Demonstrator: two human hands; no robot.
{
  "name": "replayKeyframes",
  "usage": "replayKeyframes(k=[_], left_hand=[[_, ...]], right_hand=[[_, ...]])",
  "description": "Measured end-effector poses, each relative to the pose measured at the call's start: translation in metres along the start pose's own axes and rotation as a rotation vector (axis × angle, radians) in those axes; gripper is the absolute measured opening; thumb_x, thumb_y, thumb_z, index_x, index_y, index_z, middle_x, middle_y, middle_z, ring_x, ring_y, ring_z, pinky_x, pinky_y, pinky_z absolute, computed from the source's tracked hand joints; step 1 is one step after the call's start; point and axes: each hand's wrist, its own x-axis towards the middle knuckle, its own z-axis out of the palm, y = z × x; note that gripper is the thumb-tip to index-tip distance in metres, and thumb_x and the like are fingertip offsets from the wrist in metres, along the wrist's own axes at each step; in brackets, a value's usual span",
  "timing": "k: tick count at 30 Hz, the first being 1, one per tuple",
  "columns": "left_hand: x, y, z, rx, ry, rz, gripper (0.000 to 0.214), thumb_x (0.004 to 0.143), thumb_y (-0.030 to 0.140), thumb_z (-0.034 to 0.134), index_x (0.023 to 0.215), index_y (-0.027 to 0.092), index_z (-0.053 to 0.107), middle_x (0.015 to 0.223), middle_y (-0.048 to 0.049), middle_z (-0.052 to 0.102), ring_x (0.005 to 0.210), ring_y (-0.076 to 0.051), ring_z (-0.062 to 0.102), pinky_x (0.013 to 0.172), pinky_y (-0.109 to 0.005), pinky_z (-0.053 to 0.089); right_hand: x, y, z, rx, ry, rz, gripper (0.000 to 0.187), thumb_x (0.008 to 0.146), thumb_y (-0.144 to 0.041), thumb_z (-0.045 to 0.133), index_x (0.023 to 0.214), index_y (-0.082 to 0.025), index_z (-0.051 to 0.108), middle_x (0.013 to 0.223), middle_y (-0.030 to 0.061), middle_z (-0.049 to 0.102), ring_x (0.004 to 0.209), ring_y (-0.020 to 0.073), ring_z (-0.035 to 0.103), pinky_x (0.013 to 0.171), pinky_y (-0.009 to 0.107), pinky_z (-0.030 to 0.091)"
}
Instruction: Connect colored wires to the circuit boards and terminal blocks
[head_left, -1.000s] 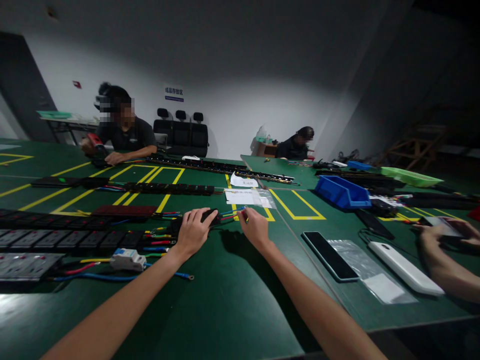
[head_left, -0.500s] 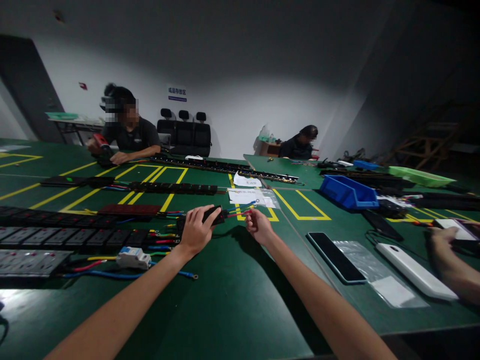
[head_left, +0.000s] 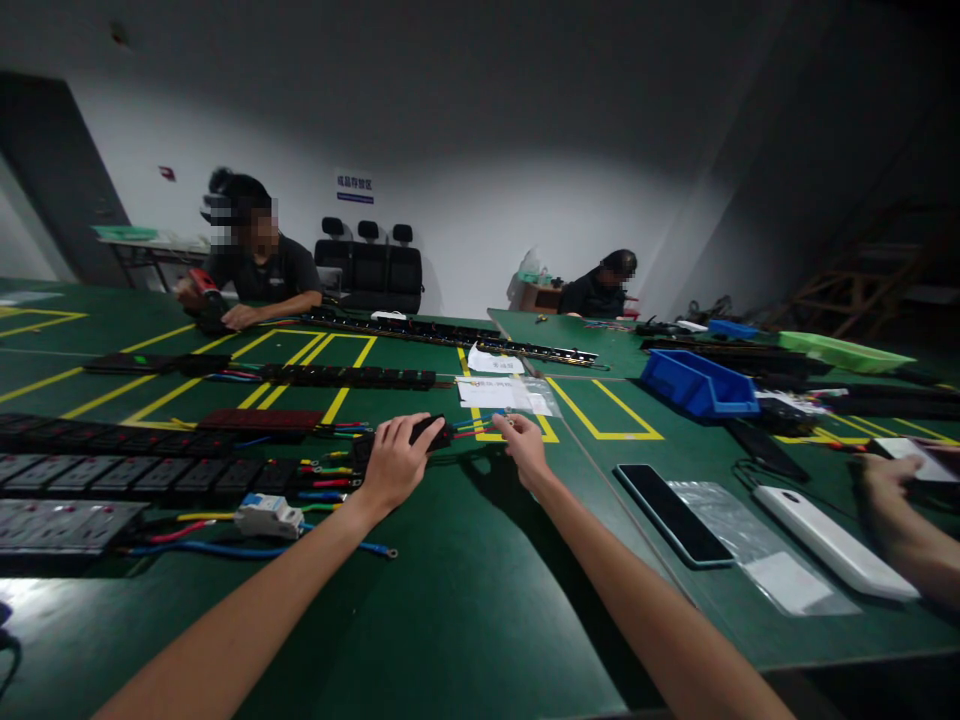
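Observation:
My left hand (head_left: 397,458) is wrapped over the end of a black power strip (head_left: 431,430). Coloured wires (head_left: 472,426) in blue, green and red run out of that end to the right. My right hand (head_left: 523,448) pinches the wires near their tips, where a ring terminal (head_left: 508,412) shows above the fingers. Left of my left hand lie several more power strips (head_left: 202,473) with loose wire ends. Below it, a white circuit breaker (head_left: 268,516) sits on wires, and a blue wire (head_left: 379,550) ends in a ring terminal.
Across the green table (head_left: 450,620) a co-worker (head_left: 259,260) holds a red power drill (head_left: 208,288); another person (head_left: 600,287) sits farther back. To the right are a phone (head_left: 673,515), a white power bank (head_left: 832,540), a blue bin (head_left: 697,384) and another person's hand (head_left: 896,510).
My right hand has shifted its pinch from the red wire to the blue wire, with its fingers slightly higher. My left hand stays on the power strip.

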Motion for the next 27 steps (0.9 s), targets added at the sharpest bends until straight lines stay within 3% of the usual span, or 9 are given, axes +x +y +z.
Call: replayKeyframes(k=[2,5,10,15,20,27], left_hand=[[0.0,0.001,0.001,0.003,-0.017,0.007,0.055,0.088,0.011,0.059,0.141,0.025,0.054,0.134,-0.0122,0.059,0.12,-0.03,0.054,0.098,-0.047,0.044],[-0.001,0.0,0.003,0.002,-0.043,0.019,0.053,0.089,0.013,0.058,0.141,0.026,0.054,0.133,-0.0123,0.059,0.12,-0.03,0.054,0.098,-0.047,0.044],[-0.001,-0.001,0.006,-0.011,-0.057,0.011,0.054,0.089,0.011,0.057,0.14,0.027,0.054,0.132,-0.012,0.059,0.121,-0.03,0.054,0.098,-0.047,0.044],[-0.002,0.0,0.003,-0.043,-0.057,-0.021,0.055,0.089,0.013,0.058,0.142,0.027,0.051,0.133,-0.0117,0.058,0.12,-0.03,0.053,0.099,-0.047,0.043],[-0.003,0.003,0.0,-0.039,-0.066,-0.018,0.054,0.09,0.013,0.056,0.142,0.027,0.051,0.135,-0.0115,0.057,0.122,-0.029,0.052,0.1,-0.046,0.043],[-0.003,0.003,0.001,-0.052,-0.056,-0.011,0.056,0.089,0.012,0.058,0.142,0.027,0.051,0.135,-0.0111,0.056,0.123,-0.028,0.052,0.102,-0.047,0.042]], right_hand=[[0.0,0.002,-0.001,-0.206,0.084,-0.151,0.037,0.074,-0.056,0.068,0.068,-0.02,0.06,0.067,0.0005,0.051,0.064,0.0166,0.047,0.056,0.028,0.039],[-0.003,0.002,0.0,-0.441,0.172,-0.345,0.03,0.078,-0.05,0.066,0.07,-0.021,0.058,0.079,0.0039,0.054,0.075,0.0203,0.053,0.07,0.033,0.045],[-0.011,-0.003,0.003,-0.491,0.134,-0.432,0.024,0.086,-0.044,0.062,0.075,-0.023,0.056,0.09,0.0055,0.053,0.078,0.0202,0.055,0.074,0.034,0.046],[-0.007,0.001,0.001,-0.413,0.165,-0.384,0.03,0.084,-0.05,0.063,0.073,-0.023,0.058,0.081,0.0043,0.055,0.075,0.0209,0.053,0.073,0.034,0.043],[0.001,0.011,-0.004,-0.372,0.195,-0.315,0.043,0.089,-0.056,0.049,0.068,-0.021,0.063,0.074,0.006,0.06,0.076,0.0224,0.052,0.071,0.035,0.04],[0.0,0.007,0.0,0.005,0.12,0.02,0.048,0.076,-0.066,0.061,0.075,-0.019,0.066,0.062,0.0009,0.057,0.055,0.0163,0.045,0.046,0.028,0.031]])
